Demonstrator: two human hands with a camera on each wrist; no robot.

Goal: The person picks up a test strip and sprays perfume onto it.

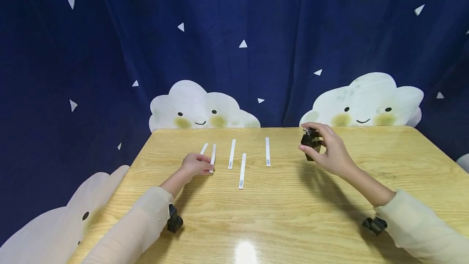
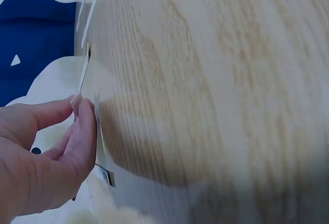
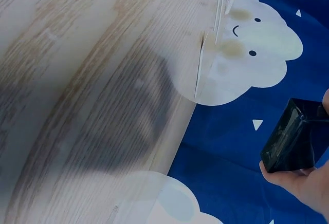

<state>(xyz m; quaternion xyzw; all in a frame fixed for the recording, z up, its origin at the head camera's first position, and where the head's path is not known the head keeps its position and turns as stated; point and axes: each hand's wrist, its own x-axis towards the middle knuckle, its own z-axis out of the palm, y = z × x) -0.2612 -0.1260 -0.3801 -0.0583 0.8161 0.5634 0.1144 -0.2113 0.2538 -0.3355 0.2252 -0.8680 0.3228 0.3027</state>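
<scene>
Several white paper strips lie side by side on the far half of the wooden table [image 1: 278,215]. My left hand [image 1: 209,168] rests on the table and pinches the near end of the second strip from the left [image 1: 213,156]. In the left wrist view, thumb and index finger [image 2: 85,131] meet on that strip [image 2: 84,72]. My right hand [image 1: 307,137] grips a small black glossy block [image 1: 312,146] near the table's far edge, right of the strips. The right wrist view shows this block [image 3: 290,142] with fingers [image 3: 303,183] curled under it.
The other strips lie apart: one at the far left [image 1: 203,148], two in the middle [image 1: 232,154] [image 1: 242,171], one further right [image 1: 268,151]. A dark blue curtain with white cloud figures [image 1: 199,109] hangs behind and beside the table.
</scene>
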